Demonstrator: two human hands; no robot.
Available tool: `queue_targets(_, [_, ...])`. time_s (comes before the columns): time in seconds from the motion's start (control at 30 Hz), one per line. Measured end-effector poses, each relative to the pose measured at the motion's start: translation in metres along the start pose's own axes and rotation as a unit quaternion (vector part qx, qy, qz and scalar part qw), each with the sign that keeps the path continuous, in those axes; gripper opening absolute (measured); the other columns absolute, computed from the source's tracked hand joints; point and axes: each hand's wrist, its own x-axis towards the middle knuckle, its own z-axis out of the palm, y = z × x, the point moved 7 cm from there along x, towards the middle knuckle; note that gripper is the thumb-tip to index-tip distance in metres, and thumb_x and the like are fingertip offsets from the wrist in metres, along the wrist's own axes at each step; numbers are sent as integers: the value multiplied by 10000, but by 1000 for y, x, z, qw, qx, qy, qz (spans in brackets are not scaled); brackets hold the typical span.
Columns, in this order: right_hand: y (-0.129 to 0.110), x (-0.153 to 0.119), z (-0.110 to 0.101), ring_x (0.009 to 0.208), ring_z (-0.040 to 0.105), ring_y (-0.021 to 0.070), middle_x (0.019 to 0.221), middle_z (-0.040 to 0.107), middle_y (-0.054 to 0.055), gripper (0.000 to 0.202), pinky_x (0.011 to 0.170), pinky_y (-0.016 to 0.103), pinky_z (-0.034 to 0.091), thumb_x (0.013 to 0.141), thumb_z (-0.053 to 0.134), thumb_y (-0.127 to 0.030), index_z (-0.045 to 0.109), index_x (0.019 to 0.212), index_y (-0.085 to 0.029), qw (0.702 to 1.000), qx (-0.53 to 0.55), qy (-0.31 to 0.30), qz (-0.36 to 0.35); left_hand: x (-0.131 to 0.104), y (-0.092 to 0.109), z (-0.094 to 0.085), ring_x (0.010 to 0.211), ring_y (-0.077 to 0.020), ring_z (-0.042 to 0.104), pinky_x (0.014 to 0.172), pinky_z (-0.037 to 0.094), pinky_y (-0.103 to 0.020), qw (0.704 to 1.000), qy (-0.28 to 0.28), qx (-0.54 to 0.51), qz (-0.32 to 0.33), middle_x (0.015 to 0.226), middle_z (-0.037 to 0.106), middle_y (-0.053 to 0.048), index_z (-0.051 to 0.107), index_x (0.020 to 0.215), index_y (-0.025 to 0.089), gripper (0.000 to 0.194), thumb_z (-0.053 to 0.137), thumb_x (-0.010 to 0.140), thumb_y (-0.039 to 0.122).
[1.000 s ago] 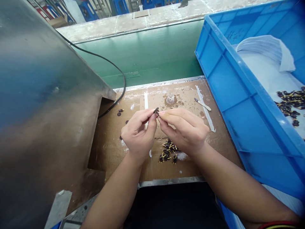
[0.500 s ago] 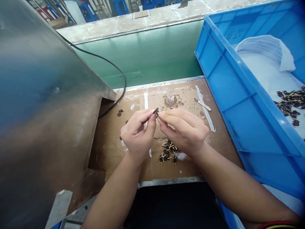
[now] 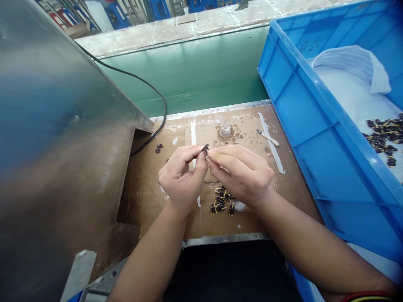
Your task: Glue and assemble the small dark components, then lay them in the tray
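Between the fingertips of both hands is a small black part with yellow bits (image 3: 205, 148), too small to name more exactly. My left hand (image 3: 184, 174) pinches it between thumb and index finger. From the other side, the thumb and fingertips of my right hand (image 3: 244, 170) are pinched together at its edge; whether they grip the part itself or a tiny piece on it is hidden. Just below my hands, a loose pile of similar black and yellow parts (image 3: 222, 199) lies on the cardboard-covered bench (image 3: 170, 201).
A small clear cup (image 3: 225, 130) and a white-handled knife (image 3: 267, 137) lie beyond my hands. Several dark round pieces (image 3: 158, 150) lie to the left. At right stands a blue crate (image 3: 302, 109) with more black parts. A metal housing (image 3: 63, 147) and a black cable (image 3: 141, 79) bound the left.
Both hands have shifted very slightly left, and the black part has turned a little between the fingertips. The pile and everything else stay in place.
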Motion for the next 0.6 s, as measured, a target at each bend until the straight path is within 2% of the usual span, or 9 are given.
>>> queue_targets(0.17, [1, -4, 3, 898, 750, 163, 985, 782, 29, 246, 841, 324, 658, 896, 697, -110, 681, 1109, -233, 1000, 18, -4, -2, -2, 1, -1, 782, -127, 680, 732, 588, -270, 1000, 14, 13, 11, 867, 727, -12, 736, 946, 188, 195, 719, 803, 56])
queue_targets(0.3, [4, -2, 1, 864, 739, 162, 963, 776, 16, 244, 809, 324, 649, 896, 697, -124, 689, 1100, -257, 1000, 16, 15, 20, -4, -1, 0, 843, -142, 692, 766, 593, -293, 999, 8, -33, -18, 926, 734, -32, 738, 1004, 196, 182, 681, 862, 98])
queue_targets(0.47, [18, 1, -5, 888, 701, 160, 968, 736, 39, 151, 812, 339, 626, 915, 681, -157, 703, 1051, -220, 990, 64, 24, 121, -6, 0, 10, 869, -169, 693, 780, 591, -340, 993, -36, -108, -25, 982, 725, -63, 741, 1067, 196, 202, 573, 954, 201])
queue_targets(0.6, [38, -5, 6, 959, 671, 145, 999, 675, 46, 132, 833, 321, 615, 946, 635, -183, 697, 1062, -192, 967, 159, 17, 198, -8, -6, 9, 811, -172, 676, 734, 573, -344, 992, -30, -119, -41, 978, 714, -73, 743, 1066, 200, 227, 545, 972, 262])
